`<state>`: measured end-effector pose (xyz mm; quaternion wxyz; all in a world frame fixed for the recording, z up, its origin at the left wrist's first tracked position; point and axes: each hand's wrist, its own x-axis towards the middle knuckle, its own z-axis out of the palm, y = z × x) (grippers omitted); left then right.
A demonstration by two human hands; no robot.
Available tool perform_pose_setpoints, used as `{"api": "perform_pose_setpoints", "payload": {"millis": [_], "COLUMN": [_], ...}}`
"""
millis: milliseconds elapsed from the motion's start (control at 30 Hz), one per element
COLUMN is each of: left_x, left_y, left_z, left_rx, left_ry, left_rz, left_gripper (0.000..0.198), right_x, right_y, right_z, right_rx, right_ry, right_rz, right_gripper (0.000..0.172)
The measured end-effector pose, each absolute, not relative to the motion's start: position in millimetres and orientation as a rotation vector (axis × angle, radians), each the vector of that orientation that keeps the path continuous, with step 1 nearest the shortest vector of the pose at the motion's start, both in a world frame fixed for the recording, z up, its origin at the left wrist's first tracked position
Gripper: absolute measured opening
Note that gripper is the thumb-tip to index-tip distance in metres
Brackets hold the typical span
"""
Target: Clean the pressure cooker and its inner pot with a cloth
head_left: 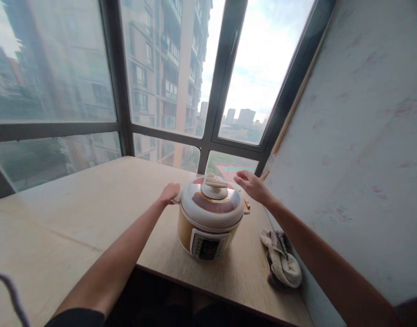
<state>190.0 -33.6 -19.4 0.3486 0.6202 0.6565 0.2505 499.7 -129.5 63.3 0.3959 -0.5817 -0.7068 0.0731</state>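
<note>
An electric pressure cooker (pixel 210 218) with a white lid and a gold-brown body stands upright on the wooden tabletop. Its lid is seated on top, with a pale knob (pixel 215 184) in the middle, and its control panel (pixel 210 245) faces me. My left hand (pixel 170 193) is closed around the side handle on the cooker's left. Above the cooker's right rim, my right hand (pixel 251 184) hovers with its fingers loosely stretched toward the lid, apart from it. Below that hand, the right side handle (pixel 246 210) juts out.
A crumpled cloth (pixel 281 261) lies on the right, by the patterned wall (pixel 365 136). Window frames (pixel 208 145) border the tabletop (pixel 92 204) at the back. At the lower left, a pale cord (pixel 12 293) curves into view. The table's front edge runs close to the cooker.
</note>
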Motion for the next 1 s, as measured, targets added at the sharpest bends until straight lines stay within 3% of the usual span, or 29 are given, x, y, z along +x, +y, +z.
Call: {"api": "perform_pose_setpoints", "payload": {"millis": [133,233,433,667,1000], "left_x": [194,192,190,189,191], "left_y": [-24,-19,-19,-21,-26], "left_z": [-26,-30,-29,-27,-23], "left_rx": [1.685,1.731,1.843,2.001,2.055], "left_ry": [1.789,1.833,1.87,1.879,1.911], "left_rz": [0.654,0.629,0.586,0.545,0.47], "left_gripper": [0.044,0.047,0.054,0.049,0.05], "right_x": [451,420,404,436,443], "right_y": [-113,-101,-96,-69,-60], "right_z": [84,83,61,70,59], "right_rx": [-1.394,-1.392,-1.485,-0.823,-0.751], "right_ry": [-2.199,-2.491,-2.479,-2.64,-2.541], "right_rz": [-0.066,-0.054,-0.208,0.441,0.587], "right_gripper": [0.041,0.039,0.039,0.04,0.043]}}
